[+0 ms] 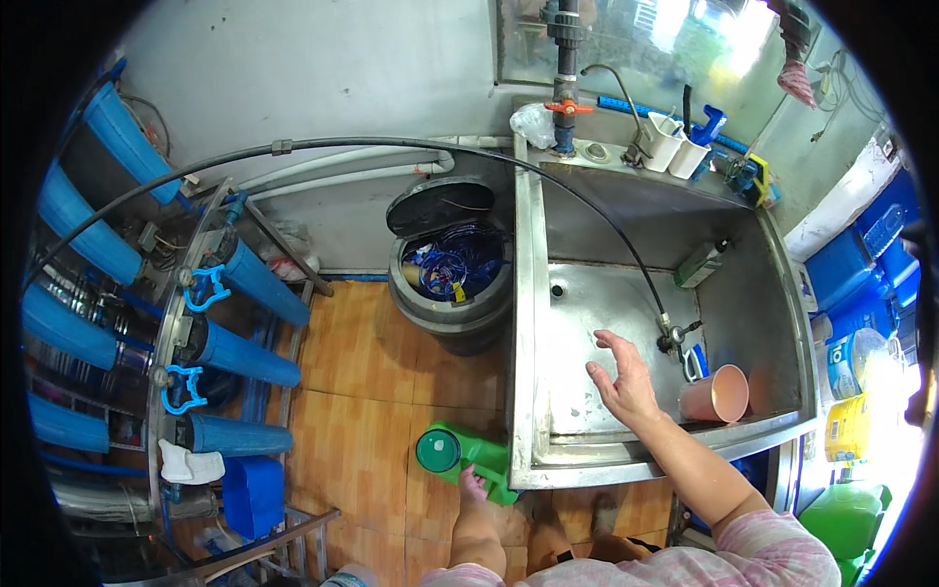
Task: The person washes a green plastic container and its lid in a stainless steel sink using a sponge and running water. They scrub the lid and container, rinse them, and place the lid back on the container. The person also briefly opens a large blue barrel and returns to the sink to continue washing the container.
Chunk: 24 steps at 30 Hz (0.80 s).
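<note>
My left hand [473, 484] hangs low on the left of the sink. Its fingers are wrapped round the handle of a green plastic jug [481, 452], whose round top faces up. Over the stainless steel sink [524, 372] my right hand [628, 386] is held with fingers apart and nothing in it. Nearest to it are a metal spray valve [673, 339] on the end of a black hose [626, 238], a blue and white brush [695, 363] and a pink plastic container [716, 395] lying on its side. A green bottle [701, 265] leans at the sink's right wall.
A dark bin [440, 318] full of plastic waste, lid up, stands left of the sink. Blue filter housings [245, 352] line a rack at the left. White holders [665, 147] sit on the back ledge. Green jugs [843, 519] stand at the lower right.
</note>
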{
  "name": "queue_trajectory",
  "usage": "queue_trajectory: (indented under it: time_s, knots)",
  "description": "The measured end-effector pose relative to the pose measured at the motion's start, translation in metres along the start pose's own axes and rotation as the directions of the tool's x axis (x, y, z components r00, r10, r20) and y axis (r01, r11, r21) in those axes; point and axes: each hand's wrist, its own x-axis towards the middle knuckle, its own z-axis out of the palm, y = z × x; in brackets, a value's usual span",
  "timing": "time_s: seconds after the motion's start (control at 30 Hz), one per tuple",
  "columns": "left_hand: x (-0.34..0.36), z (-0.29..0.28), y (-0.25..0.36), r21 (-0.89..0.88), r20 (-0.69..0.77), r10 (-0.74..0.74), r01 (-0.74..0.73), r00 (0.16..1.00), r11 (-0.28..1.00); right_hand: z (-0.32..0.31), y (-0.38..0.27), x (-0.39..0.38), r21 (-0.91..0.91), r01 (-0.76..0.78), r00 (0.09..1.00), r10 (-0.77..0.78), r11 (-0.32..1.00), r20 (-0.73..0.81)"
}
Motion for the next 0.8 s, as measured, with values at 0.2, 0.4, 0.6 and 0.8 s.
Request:
queue_trajectory:
  time_s: [0.2,0.4,0.6,0.8]
  knots:
    - [0.001,0.019,-0.004,-0.018,0.106,0.034,-0.032,0.994,0.999,0.004,0.001,-0.003,0.009,0.048,0.997,-0.048,0.999,0.053]
    - [-0.029,0.011,-0.002,-0.161,0.228,0.133,-0.097,0.965,0.982,0.003,0.011,-0.004,-0.062,0.096,0.990,-0.089,0.993,0.108]
    - [-0.162,-0.012,0.071,0.155,-0.214,0.344,-0.316,0.914,0.936,0.010,0.019,-0.003,-0.007,0.092,0.986,-0.090,0.996,0.141]
    - [-0.369,0.032,0.132,0.330,-0.032,0.609,-0.567,0.792,0.755,0.023,0.027,-0.006,0.014,0.116,0.984,-0.117,0.993,0.132]
